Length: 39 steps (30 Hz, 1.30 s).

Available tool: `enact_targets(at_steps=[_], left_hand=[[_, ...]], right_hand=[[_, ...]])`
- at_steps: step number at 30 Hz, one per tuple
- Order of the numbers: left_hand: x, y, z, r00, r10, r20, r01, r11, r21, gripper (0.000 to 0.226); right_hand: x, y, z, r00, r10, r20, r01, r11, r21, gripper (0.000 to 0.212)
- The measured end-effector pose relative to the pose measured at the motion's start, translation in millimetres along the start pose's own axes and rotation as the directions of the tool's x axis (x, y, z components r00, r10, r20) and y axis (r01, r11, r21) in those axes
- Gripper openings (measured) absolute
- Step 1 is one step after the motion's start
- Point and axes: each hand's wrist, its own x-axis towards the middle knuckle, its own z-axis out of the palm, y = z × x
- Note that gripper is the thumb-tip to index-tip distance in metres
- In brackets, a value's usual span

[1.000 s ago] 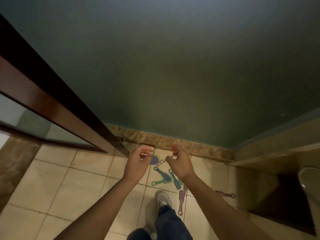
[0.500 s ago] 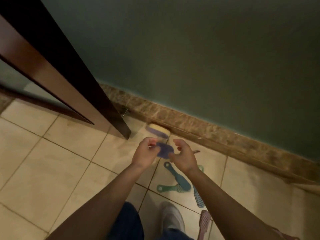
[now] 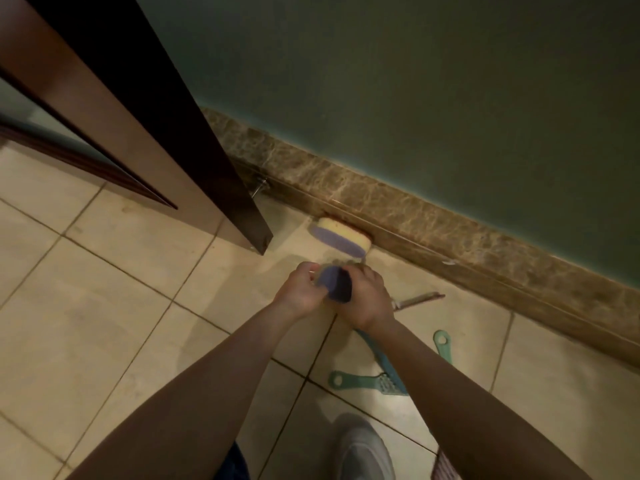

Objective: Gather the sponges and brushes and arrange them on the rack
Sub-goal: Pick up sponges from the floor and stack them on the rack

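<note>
A purple sponge point(image 3: 333, 284) sits between my two hands just above the tiled floor. My left hand point(image 3: 300, 292) grips its left side and my right hand point(image 3: 367, 296) curls over its right side. A second sponge point(image 3: 341, 235), yellow with a purple face, lies on the floor against the marble skirting, just beyond my hands. Behind my right forearm lie a blue brush point(image 3: 384, 364), a green brush point(image 3: 358, 382) and another green handle point(image 3: 442, 344). A small grey tool point(image 3: 419, 301) lies right of my right hand. No rack is in view.
A dark wooden door point(image 3: 145, 109) stands open at the left, its lower corner close to the yellow sponge. The green wall point(image 3: 415, 98) and marble skirting point(image 3: 433, 220) bound the floor ahead. My grey shoe point(image 3: 362, 445) is at the bottom, a pink brush point(image 3: 443, 467) beside it.
The view has dropped closer to the floor. My hands have closed together around the purple sponge, which earlier showed between them with a gap.
</note>
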Motion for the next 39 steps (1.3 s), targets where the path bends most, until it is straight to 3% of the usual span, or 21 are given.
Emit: enact_targets(at_steps=[4, 6, 9, 12, 16, 18, 21, 24, 27, 31, 36, 39], left_hand=[[5.8, -10.5, -6.4, 0.996, -0.042, 0.075, 0.048, 0.996, -0.078, 0.053], [10.0, -11.6, -9.5, 0.995, -0.075, 0.071, 0.086, 0.983, -0.16, 0.05], [14.3, -10.5, -11.8, 0.992, -0.114, 0.055, 0.125, 0.949, -0.289, 0.046], [15.1, -6.0, -13.5, 0.993, -0.059, 0.105, 0.097, 0.911, -0.401, 0.037], [19.3, -0.8, -13.5, 0.991, 0.001, 0.133, 0.067, 0.863, -0.501, 0.044], [21.5, -0.3, -14.2, 0.994, -0.032, 0.107, 0.086, 0.833, -0.546, 0.049], [25.0, -2.8, -16.5, 0.99, -0.132, 0.055, 0.14, 0.824, -0.549, 0.059], [26.6, -5.8, -17.3, 0.983, -0.182, 0.033, 0.17, 0.82, -0.547, 0.067], [26.9, -10.9, -18.6, 0.973, -0.232, -0.011, 0.193, 0.835, -0.516, 0.077], [27.0, -14.5, -21.0, 0.963, -0.268, -0.009, 0.223, 0.821, -0.525, 0.075], [26.2, -16.7, -21.1, 0.953, -0.301, 0.025, 0.28, 0.847, -0.452, 0.073], [25.2, -19.3, -23.5, 0.949, -0.315, 0.004, 0.286, 0.854, -0.434, 0.07]], right_hand=[[6.9, 0.9, 11.3, 1.0, -0.006, -0.02, 0.004, 0.994, -0.11, 0.072], [8.0, 1.0, 13.4, 0.999, -0.021, -0.043, 0.018, 0.998, -0.063, 0.072], [7.8, -5.3, 16.6, 0.993, 0.022, -0.118, 0.006, 0.972, 0.234, 0.066], [9.3, -18.6, 16.1, 0.991, 0.087, -0.103, -0.016, 0.834, 0.551, 0.052], [9.1, -27.4, 9.8, 0.993, 0.041, -0.113, 0.046, 0.74, 0.671, 0.045], [8.2, -28.5, 3.8, 0.972, 0.043, -0.232, 0.107, 0.797, 0.595, 0.044], [13.8, -28.3, -11.8, 0.906, -0.035, -0.422, 0.175, 0.939, 0.297, 0.042], [20.6, -25.7, -20.1, 0.947, -0.107, -0.304, 0.128, 0.99, 0.051, 0.049], [19.5, -23.7, -18.5, 0.964, -0.108, -0.241, 0.094, 0.993, -0.072, 0.057], [19.5, -27.3, -15.9, 0.945, -0.119, -0.305, 0.112, 0.993, -0.039, 0.056], [21.9, -26.2, -7.5, 0.994, 0.005, -0.107, -0.014, 0.996, -0.084, 0.059], [20.1, -23.1, -0.7, 0.996, -0.013, -0.09, 0.001, 0.991, -0.133, 0.061]])
